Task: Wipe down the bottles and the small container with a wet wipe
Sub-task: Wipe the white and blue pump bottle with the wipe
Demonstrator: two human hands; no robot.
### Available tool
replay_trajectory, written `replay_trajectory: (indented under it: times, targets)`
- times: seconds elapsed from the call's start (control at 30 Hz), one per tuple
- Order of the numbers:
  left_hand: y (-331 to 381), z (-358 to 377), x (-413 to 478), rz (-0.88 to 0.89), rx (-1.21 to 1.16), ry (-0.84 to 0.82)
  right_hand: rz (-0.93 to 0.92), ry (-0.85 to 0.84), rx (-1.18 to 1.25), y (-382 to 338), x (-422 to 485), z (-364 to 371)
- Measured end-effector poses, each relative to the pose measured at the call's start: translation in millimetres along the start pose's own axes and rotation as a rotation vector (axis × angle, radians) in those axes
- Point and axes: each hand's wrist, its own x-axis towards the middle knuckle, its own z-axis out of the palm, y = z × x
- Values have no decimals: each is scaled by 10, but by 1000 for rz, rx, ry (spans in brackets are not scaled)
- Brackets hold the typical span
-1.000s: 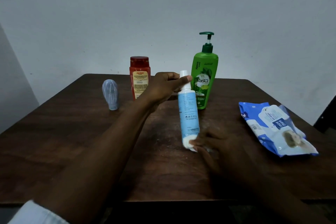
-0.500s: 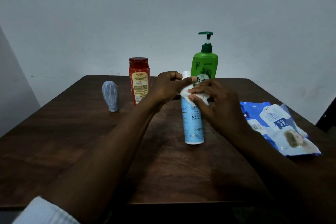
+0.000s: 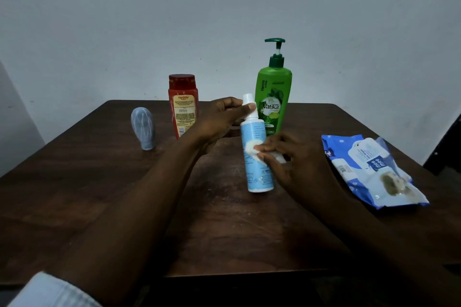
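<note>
A light blue bottle (image 3: 257, 157) with a white cap stands nearly upright at the middle of the table. My left hand (image 3: 222, 117) grips its cap and neck. My right hand (image 3: 287, 157) pinches a white wet wipe (image 3: 252, 148) and presses it against the middle of the bottle's body. Behind stand a green pump bottle (image 3: 273, 99) and a red bottle (image 3: 183, 104). A small grey-blue container (image 3: 143, 127) stands cap-down at the far left.
A blue and white wet wipe pack (image 3: 371, 169) lies flat on the right side of the dark wooden table (image 3: 99, 194). A pale wall rises just behind the table's far edge.
My right hand slid the wipe from the bottle's base up to its neck, then back down to mid-body. My left hand kept hold of the cap.
</note>
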Motion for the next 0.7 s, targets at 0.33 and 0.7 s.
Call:
replay_trajectory:
  times: [0.33,0.7]
  targets:
    - [45,147,63,9,18,43,-120,-129,-144,21,-360,-114]
    - [81,232,48,33,-25,40,-21,151,-90,138,334,-156]
